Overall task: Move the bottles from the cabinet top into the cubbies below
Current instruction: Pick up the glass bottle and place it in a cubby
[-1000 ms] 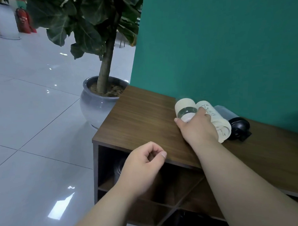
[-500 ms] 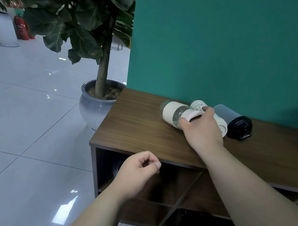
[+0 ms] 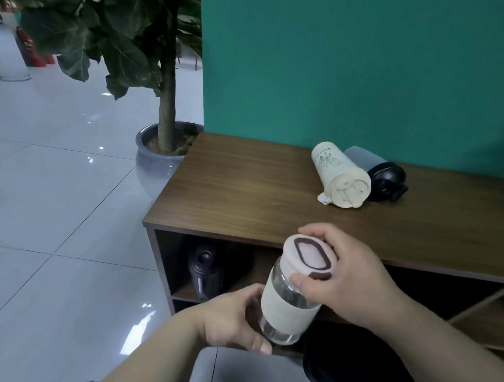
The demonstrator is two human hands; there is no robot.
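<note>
A glass bottle with a cream sleeve and cream lid [image 3: 290, 301] is held in front of the cabinet, below its top edge. My right hand [image 3: 347, 279] grips its lid end and my left hand [image 3: 233, 321] cups its glass base. On the wooden cabinet top [image 3: 245, 191] a cream bottle [image 3: 339, 175] lies on its side. A grey bottle with a black cap [image 3: 380, 173] lies right behind it, against the green wall. A dark bottle [image 3: 205, 271] stands inside the upper left cubby.
A potted plant in a grey pot [image 3: 162, 157] stands on the tiled floor just left of the cabinet. Slanted dividers [image 3: 481, 302] split the cubbies on the right. The green wall [image 3: 355, 70] backs the cabinet.
My right hand has lifted the glass bottle off the cabinet top and brought it down and toward me. My left hand has opened and taken hold of its base.
</note>
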